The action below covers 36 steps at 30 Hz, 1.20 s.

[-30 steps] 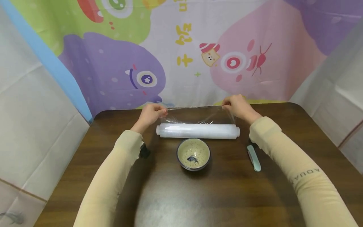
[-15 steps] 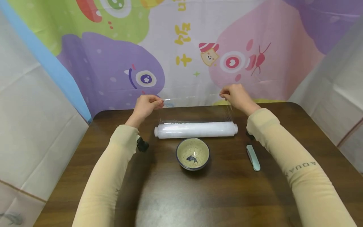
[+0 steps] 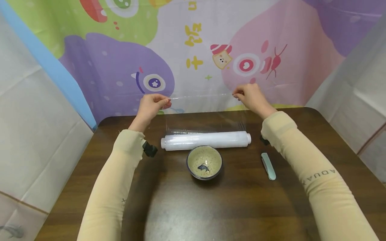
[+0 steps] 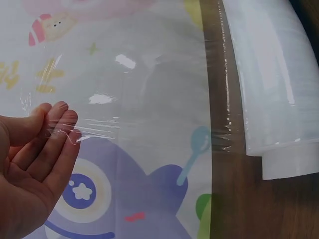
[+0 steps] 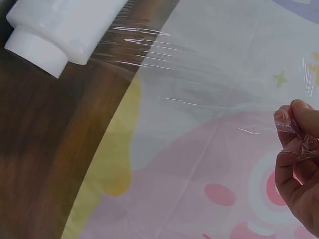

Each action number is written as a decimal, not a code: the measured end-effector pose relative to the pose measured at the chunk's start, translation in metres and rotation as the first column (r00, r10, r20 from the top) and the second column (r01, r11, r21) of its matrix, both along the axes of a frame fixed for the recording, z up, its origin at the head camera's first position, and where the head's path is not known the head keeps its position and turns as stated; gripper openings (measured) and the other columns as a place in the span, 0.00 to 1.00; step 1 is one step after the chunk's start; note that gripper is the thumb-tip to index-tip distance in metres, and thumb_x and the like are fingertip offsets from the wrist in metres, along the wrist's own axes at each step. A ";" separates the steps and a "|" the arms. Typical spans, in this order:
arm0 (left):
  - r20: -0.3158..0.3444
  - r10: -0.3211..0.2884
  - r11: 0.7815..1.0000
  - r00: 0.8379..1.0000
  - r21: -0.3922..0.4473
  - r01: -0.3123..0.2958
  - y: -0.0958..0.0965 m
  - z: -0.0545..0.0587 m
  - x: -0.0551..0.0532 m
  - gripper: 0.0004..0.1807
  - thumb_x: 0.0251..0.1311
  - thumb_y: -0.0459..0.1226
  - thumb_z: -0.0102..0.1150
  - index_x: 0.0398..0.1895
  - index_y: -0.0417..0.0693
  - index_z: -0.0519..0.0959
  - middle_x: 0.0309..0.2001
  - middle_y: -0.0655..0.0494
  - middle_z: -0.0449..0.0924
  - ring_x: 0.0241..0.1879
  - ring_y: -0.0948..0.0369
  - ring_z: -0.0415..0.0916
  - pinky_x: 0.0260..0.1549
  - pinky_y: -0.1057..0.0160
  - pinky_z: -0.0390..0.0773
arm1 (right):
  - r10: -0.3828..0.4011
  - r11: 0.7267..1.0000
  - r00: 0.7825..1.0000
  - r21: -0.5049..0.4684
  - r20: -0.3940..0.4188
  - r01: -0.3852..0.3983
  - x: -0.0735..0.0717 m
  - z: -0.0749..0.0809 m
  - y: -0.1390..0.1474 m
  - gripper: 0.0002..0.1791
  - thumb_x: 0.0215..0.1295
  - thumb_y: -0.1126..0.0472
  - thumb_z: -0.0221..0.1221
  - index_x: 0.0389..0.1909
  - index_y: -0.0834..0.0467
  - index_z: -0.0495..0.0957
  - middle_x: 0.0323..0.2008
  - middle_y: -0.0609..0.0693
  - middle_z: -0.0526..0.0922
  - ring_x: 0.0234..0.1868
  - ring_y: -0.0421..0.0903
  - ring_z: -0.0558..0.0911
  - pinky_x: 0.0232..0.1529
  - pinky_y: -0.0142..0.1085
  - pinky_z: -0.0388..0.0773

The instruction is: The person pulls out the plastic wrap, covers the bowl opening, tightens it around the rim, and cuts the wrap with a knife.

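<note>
A clear sheet of plastic wrap (image 3: 205, 117) stretches up from a white roll of plastic wrap (image 3: 206, 140) lying on the table. My left hand (image 3: 152, 106) pinches the sheet's left corner between thumb and fingers; the left wrist view shows the film (image 4: 124, 99) taut from those fingertips. At the opposite corner my right hand (image 3: 251, 97) pinches the film, bunched a little between its fingers in the right wrist view. Both hands are raised above and beyond the roll. Just in front of the roll stands a speckled bowl (image 3: 204, 162) with a blue rim and a fish painted inside.
To the right of the bowl lies a slim mint-green tool (image 3: 268, 166), its kind unclear. The brown wooden table (image 3: 193, 207) ends at a cartoon-printed cloth (image 3: 199, 77) behind. Pale panels (image 3: 36, 127) flank it on both sides.
Both hands have risen and drawn more film off the roll, so the sheet is longer. The roll has shifted slightly left and tilted, nearer the bowl. The bowl and green tool stay put.
</note>
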State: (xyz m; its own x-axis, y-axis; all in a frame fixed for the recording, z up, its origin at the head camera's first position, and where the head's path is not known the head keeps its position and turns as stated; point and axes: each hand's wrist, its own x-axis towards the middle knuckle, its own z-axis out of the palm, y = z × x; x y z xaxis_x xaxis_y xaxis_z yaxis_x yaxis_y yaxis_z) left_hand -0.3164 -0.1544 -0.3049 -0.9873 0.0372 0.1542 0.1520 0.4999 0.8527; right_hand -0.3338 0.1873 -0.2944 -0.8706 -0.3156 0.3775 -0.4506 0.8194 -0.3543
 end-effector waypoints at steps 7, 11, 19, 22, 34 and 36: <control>-0.027 -0.003 1.000 1.000 0.015 0.003 0.000 0.005 -0.001 0.12 0.60 0.38 0.55 0.40 0.39 0.81 0.37 0.47 0.83 0.33 0.62 0.81 0.33 0.68 0.78 | -0.008 1.000 1.000 -0.010 -0.012 0.008 0.000 0.007 0.000 0.08 0.60 0.64 0.57 0.34 0.64 0.81 0.31 0.58 0.83 0.27 0.48 0.78 0.29 0.39 0.74; -0.033 -0.010 0.999 0.999 0.038 0.011 0.001 0.008 0.002 0.13 0.60 0.39 0.55 0.41 0.39 0.81 0.38 0.46 0.83 0.37 0.57 0.81 0.35 0.68 0.78 | -0.015 1.000 1.000 -0.015 -0.022 0.015 0.001 0.009 -0.001 0.09 0.61 0.62 0.57 0.34 0.63 0.81 0.30 0.57 0.83 0.27 0.48 0.78 0.30 0.38 0.73; -0.106 -0.064 0.998 0.992 0.011 0.066 -0.003 0.007 0.025 0.12 0.61 0.40 0.54 0.40 0.41 0.81 0.39 0.47 0.83 0.39 0.59 0.81 0.41 0.64 0.78 | 0.009 0.995 0.996 -0.099 -0.085 -0.017 0.029 0.008 0.002 0.07 0.60 0.62 0.59 0.34 0.62 0.81 0.30 0.55 0.83 0.29 0.47 0.78 0.31 0.39 0.74; -0.151 -0.078 0.997 0.985 -0.036 0.074 -0.005 0.006 0.041 0.13 0.61 0.42 0.54 0.39 0.43 0.81 0.38 0.50 0.83 0.39 0.60 0.81 0.42 0.64 0.77 | 0.017 0.993 0.991 -0.110 -0.131 -0.032 0.046 0.006 0.004 0.08 0.59 0.61 0.59 0.34 0.61 0.82 0.32 0.55 0.83 0.30 0.47 0.79 0.34 0.41 0.76; -0.246 -0.137 0.984 0.959 -0.142 0.104 -0.016 -0.008 0.100 0.10 0.59 0.44 0.56 0.37 0.52 0.83 0.38 0.59 0.83 0.39 0.68 0.77 0.35 0.72 0.73 | 0.114 0.984 0.964 -0.105 -0.242 -0.143 0.111 -0.015 0.011 0.06 0.56 0.64 0.62 0.35 0.56 0.82 0.32 0.47 0.82 0.29 0.39 0.79 0.30 0.36 0.77; -0.271 -0.154 0.981 0.950 -0.159 0.114 -0.016 -0.011 0.109 0.09 0.58 0.42 0.57 0.37 0.52 0.83 0.38 0.60 0.83 0.37 0.68 0.78 0.34 0.73 0.74 | 0.121 0.982 0.961 -0.111 -0.249 -0.153 0.121 -0.018 0.015 0.06 0.55 0.64 0.62 0.35 0.55 0.81 0.32 0.45 0.82 0.30 0.37 0.78 0.30 0.35 0.76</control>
